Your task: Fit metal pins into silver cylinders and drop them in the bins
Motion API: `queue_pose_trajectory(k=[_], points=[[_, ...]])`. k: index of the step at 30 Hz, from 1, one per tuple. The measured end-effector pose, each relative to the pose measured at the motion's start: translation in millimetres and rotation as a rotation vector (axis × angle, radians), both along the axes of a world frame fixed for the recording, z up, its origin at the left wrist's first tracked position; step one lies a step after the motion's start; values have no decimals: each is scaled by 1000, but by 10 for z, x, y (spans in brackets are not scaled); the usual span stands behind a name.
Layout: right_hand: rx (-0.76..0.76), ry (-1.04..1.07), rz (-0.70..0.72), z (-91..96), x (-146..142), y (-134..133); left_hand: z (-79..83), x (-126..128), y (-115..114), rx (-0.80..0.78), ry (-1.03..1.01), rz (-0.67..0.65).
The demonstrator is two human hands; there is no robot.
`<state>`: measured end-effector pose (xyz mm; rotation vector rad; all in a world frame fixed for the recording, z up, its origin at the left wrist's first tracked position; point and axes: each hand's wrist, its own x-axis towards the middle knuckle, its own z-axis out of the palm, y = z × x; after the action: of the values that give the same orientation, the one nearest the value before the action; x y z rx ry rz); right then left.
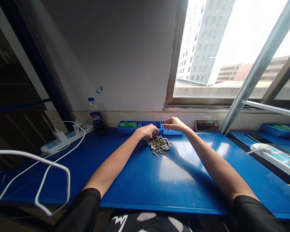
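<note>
A pile of small metal parts [159, 145], some grey cylinders and some thin brass-coloured pins, lies on the blue table [135, 180]. At its upper left edge is my left hand [148, 130], fingers curled downward and closed; whatever they grip is hidden. Over the right blue bin [172, 132] hangs my right hand [174, 123], its fingertips pinched together, with anything between them too small to name. Between the hands stands the middle blue bin [157, 125], partly covered by my left hand. The left blue bin [122, 130] holds green packets [128, 124].
A cola bottle [96, 117] stands at the back left, beside a white power strip [62, 141] with looping white cables [69, 180]. By the window wall rests a dark, partly blurred object [207, 125]. Another power strip [277, 156] and blue tray [280, 129] are right, past a metal post [251, 67].
</note>
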<state>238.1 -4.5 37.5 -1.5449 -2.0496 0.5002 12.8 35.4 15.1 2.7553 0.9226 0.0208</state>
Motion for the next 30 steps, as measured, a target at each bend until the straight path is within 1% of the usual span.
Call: queue_pose_trajectory(k=[3,6,9,12,17,23,27,30], points=[[-1,6,10,7,-4,-15,47,-5,-4,-20,-17,-8],[-7,10,35,2,-9,-12,130,-37,-14,-74,-58,-19],[-9,13,65,-25,-7,15,207,-99,-6,-126,-134,-27],[-14,11,93,-58,6,47,251,-162,27,-165,-244,-21],[-48,1,177,-50,18,40,275,-193,62,-179,-461,-8],[-108,-39,332,-2,-18,-15,282,-174,43,-195,-568,-1],[-142,56,394,-4,-40,-8,262,-174,61,-231,-616,-5],[-145,123,396,-8,-42,11,245,-168,80,-262,-654,-7]])
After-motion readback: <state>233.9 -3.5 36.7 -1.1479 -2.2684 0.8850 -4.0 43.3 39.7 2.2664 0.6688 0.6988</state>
